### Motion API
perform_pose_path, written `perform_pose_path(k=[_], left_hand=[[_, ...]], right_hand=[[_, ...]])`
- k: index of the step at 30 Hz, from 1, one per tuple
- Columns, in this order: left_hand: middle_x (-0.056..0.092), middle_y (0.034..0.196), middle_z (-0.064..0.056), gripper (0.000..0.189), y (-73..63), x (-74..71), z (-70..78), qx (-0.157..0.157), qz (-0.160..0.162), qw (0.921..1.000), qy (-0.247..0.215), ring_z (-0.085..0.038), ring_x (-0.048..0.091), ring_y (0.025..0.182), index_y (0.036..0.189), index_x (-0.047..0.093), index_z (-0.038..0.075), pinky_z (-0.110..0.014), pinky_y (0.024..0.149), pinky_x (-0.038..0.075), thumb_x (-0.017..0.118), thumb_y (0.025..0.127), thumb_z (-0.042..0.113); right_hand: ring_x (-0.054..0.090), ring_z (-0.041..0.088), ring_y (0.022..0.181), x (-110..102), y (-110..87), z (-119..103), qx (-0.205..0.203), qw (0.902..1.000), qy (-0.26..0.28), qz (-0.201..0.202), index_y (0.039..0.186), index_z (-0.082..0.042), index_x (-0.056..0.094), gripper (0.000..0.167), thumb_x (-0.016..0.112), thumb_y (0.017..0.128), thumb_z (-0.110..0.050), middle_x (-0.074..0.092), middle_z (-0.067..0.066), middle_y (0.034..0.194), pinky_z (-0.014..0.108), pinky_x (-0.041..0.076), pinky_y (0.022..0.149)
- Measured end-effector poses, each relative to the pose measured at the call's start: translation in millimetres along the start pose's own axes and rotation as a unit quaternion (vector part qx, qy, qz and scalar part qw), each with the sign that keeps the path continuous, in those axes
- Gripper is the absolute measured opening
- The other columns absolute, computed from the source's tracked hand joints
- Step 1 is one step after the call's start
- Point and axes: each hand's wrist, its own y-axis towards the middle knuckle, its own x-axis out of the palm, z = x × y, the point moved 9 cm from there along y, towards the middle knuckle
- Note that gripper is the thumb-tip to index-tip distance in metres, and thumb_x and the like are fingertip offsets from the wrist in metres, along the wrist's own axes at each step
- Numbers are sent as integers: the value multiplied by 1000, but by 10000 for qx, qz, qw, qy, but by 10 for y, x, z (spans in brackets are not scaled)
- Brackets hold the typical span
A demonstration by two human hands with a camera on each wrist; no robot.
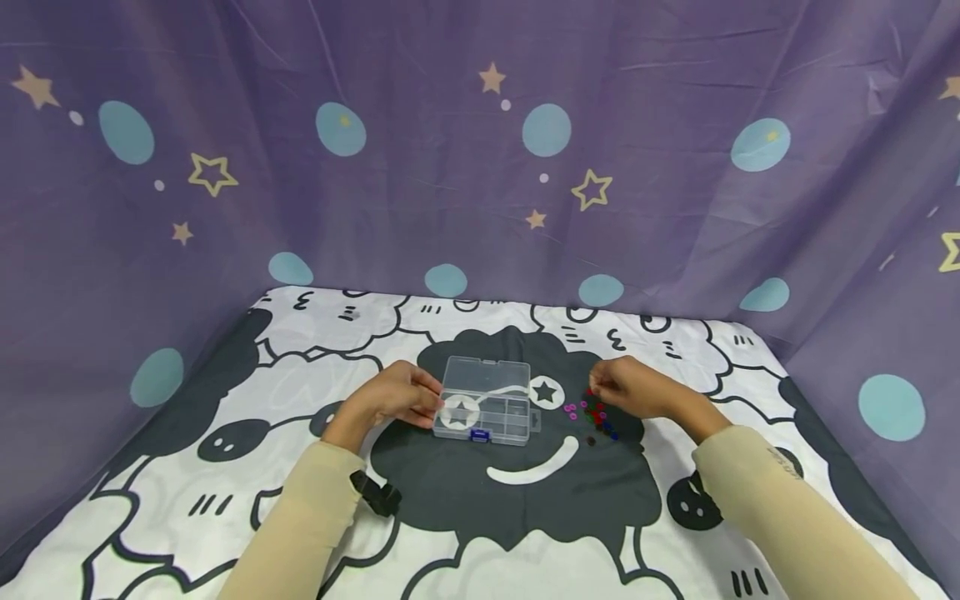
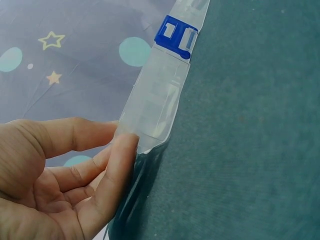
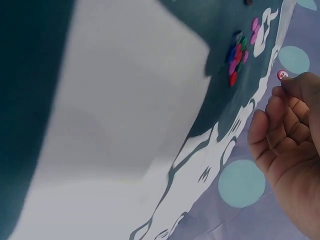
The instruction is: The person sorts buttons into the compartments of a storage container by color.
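The left hand (image 1: 397,395) had its thumb and a finger pinched on the end of the clear box (image 1: 517,432). The box was just to the right of that hand. Its lid (image 1: 486,373) was up and open on the far side, and its blue clip (image 1: 480,435) was on the side near the person.

The right hand (image 1: 632,387) had its thumb and fingertips squeezed on one tiny red button (image 3: 281,75). That button was up off the cloth (image 1: 525,504). Just below the right hand and a bit to its left lay the button pile (image 1: 597,414), red, green, blue and pink. Some pink buttons (image 1: 571,412) lay a little way out from the pile, on the side toward the left hand.

The red button could have popped out, I thought, because it was so small and only its edge was held. If the right hand dipped too low, it might have bumped the pile and made buttons roll away. The box looked light, so a tug from the left hand could have slid it or tipped it. A bump on the lid could have made it flop shut.
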Motion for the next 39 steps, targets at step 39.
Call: perform_pose_path(k=[39], left_hand=[[67,95,-21,31,-31,5,34,186,-97,9997,99,-22,69,69,120,62,-13,-35,66,65,67,90,-4]], right_hand=[[39,3,58,395,555,-687,-465,9977,-262,-421,91,-9,67,17,57,101,1,55,-6,82,23,41,59]])
